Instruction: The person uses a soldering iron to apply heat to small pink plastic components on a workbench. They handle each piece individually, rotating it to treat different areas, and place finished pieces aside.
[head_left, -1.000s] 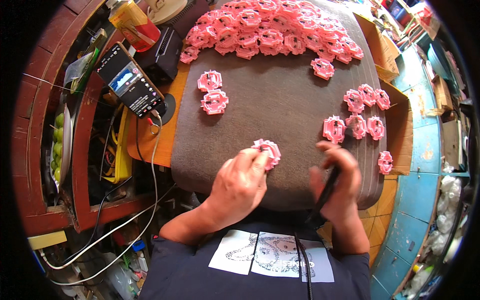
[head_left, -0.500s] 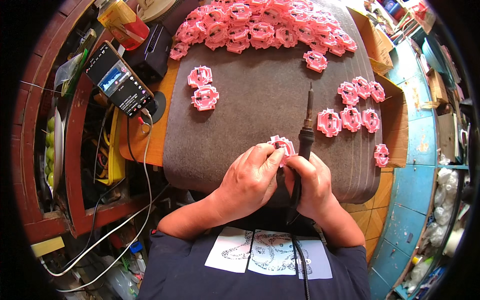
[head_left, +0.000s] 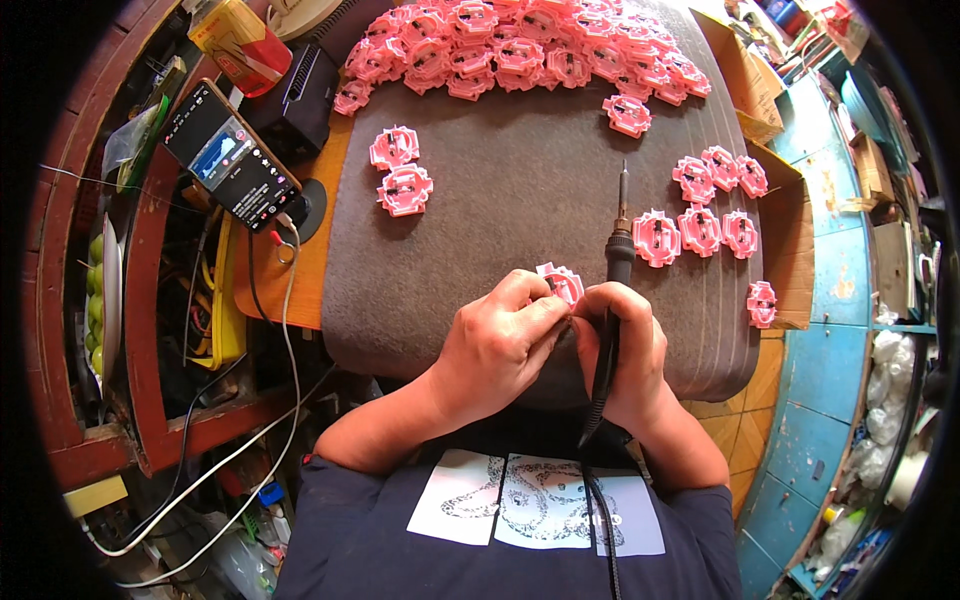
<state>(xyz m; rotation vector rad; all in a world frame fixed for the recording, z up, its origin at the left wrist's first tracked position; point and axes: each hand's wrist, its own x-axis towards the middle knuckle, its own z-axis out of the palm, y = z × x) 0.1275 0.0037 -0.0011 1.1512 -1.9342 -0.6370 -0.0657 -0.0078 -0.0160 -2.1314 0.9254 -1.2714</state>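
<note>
My left hand (head_left: 505,335) pinches a pink plastic part (head_left: 563,284) with a small black piece in it, above the near edge of a dark mat (head_left: 480,190). Close beside it, my right hand (head_left: 628,345) grips a soldering iron (head_left: 619,255), its metal tip pointing away from me and its cord running down over my shirt. The right fingertips also meet near the pink part; whether they touch it is hidden. Similar pink parts stand right of the iron in a loose group (head_left: 700,232), and two more (head_left: 404,190) sit on the left.
A big heap of pink parts (head_left: 520,55) covers the mat's far end. A phone on a stand (head_left: 230,155), a red-and-yellow bottle (head_left: 245,50) and a black box (head_left: 295,95) are at the left. Cardboard boxes (head_left: 785,240) stand at the right, and white cables (head_left: 290,350) hang at left.
The pink part has tilted in my left fingers and both hands have drawn slightly closer round it. The soldering iron stands a little more upright. The view has shifted slightly.
</note>
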